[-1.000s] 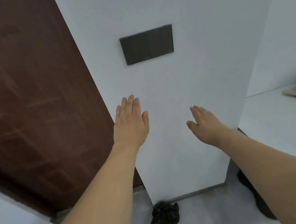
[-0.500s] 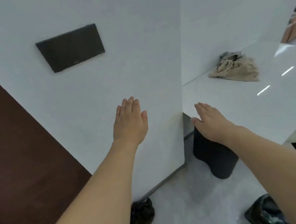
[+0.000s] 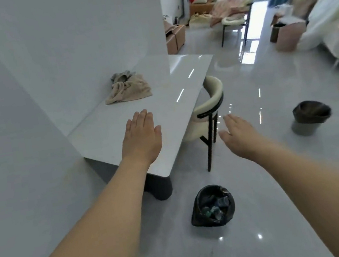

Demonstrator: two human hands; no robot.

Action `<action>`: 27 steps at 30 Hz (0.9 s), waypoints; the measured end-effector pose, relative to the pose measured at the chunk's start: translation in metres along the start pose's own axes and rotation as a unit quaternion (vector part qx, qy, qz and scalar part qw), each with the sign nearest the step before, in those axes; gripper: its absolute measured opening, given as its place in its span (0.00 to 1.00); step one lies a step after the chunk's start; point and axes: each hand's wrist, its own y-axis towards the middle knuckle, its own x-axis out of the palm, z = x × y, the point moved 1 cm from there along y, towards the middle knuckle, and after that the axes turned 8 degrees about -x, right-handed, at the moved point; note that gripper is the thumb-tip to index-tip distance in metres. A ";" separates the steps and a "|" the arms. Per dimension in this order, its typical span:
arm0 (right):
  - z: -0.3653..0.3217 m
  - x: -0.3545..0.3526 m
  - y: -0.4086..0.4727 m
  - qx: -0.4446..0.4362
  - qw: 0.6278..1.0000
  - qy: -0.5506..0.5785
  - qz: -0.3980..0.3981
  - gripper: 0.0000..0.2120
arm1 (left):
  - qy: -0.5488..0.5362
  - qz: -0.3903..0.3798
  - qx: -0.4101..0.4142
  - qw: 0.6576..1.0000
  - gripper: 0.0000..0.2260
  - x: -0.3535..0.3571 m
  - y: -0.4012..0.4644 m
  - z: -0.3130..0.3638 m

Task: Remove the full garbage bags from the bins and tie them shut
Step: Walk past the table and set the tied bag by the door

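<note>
Left hand (image 3: 141, 138): fingers flat, pressed together, empty, raised over the tabletop (image 3: 159, 98); right hand (image 3: 239, 135): fingers extended, slightly apart, empty; open black garbage bag (image 3: 212, 206), full, on floor below; second bin (image 3: 311, 115) well right.

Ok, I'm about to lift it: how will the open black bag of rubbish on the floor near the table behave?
The black bag looks like thin, crinkled film, so probably floppy and sagging when lifted. Its mouth gapes over what look like bottles, which could shift or spill if tipped. Likely light for its size.
</note>
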 end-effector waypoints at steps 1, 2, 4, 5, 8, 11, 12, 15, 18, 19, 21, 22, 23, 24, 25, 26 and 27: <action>0.030 -0.012 -0.009 0.024 1.000 -0.003 0.007 0.27 | -0.003 -0.005 0.021 1.000 0.24 0.011 0.006 0.031; 0.059 -0.024 -0.017 0.045 0.999 -0.005 0.016 0.26 | -0.003 -0.009 0.042 0.999 0.24 0.021 0.011 0.061; 0.112 -0.045 -0.035 0.087 0.996 -0.005 0.030 0.26 | -0.004 -0.015 0.083 0.996 0.23 0.040 0.018 0.122; 0.137 -0.053 -0.043 0.106 0.994 -0.007 0.033 0.26 | -0.005 -0.018 0.102 0.995 0.23 0.049 0.021 0.150; 0.197 -0.070 -0.064 0.156 0.987 -0.007 0.033 0.26 | 0.014 -0.029 0.159 0.987 0.23 0.076 0.028 0.221; 0.239 -0.076 -0.073 0.186 0.982 -0.004 0.036 0.26 | 0.012 -0.050 0.181 0.982 0.23 0.100 0.036 0.266; 0.250 -0.075 -0.072 0.190 0.981 -0.005 0.034 0.26 | 0.008 -0.054 0.185 0.981 0.23 0.108 0.040 0.275; 0.272 -0.068 -0.059 0.194 0.981 0.002 0.020 0.27 | 0.008 -0.071 0.186 0.980 0.23 0.133 0.055 0.291; 0.292 -0.063 -0.037 0.195 0.981 0.014 0.008 0.27 | 0.007 -0.087 0.180 0.980 0.23 0.156 0.080 0.298; 0.299 -0.063 -0.029 0.196 0.980 0.012 0.005 0.27 | 0.009 -0.088 0.180 0.980 0.23 0.163 0.091 0.302; 0.314 -0.066 -0.011 0.203 0.979 0.008 -0.003 0.27 | 0.008 -0.092 0.184 0.979 0.23 0.174 0.116 0.311; 0.321 -0.069 -0.002 0.207 0.978 0.006 -0.005 0.27 | 0.006 -0.094 0.187 0.978 0.23 0.178 0.130 0.317; 0.329 -0.073 0.008 0.207 0.978 0.003 -0.005 0.27 | 0.004 -0.092 0.189 0.978 0.23 0.182 0.142 0.324; 0.336 -0.078 0.018 0.207 0.978 0.001 -0.003 0.27 | 0.003 -0.087 0.192 0.978 0.23 0.185 0.155 0.332; 0.344 -0.083 0.028 0.208 0.978 0.000 -0.001 0.27 | 0.001 -0.085 0.193 0.978 0.23 0.187 0.167 0.340; 0.351 -0.087 0.037 0.209 0.978 0.000 0.002 0.27 | -0.002 -0.086 0.193 0.977 0.22 0.190 0.177 0.348; 0.359 -0.090 0.046 0.208 0.978 0.001 0.004 0.27 | -0.002 -0.090 0.193 0.977 0.23 0.194 0.186 0.356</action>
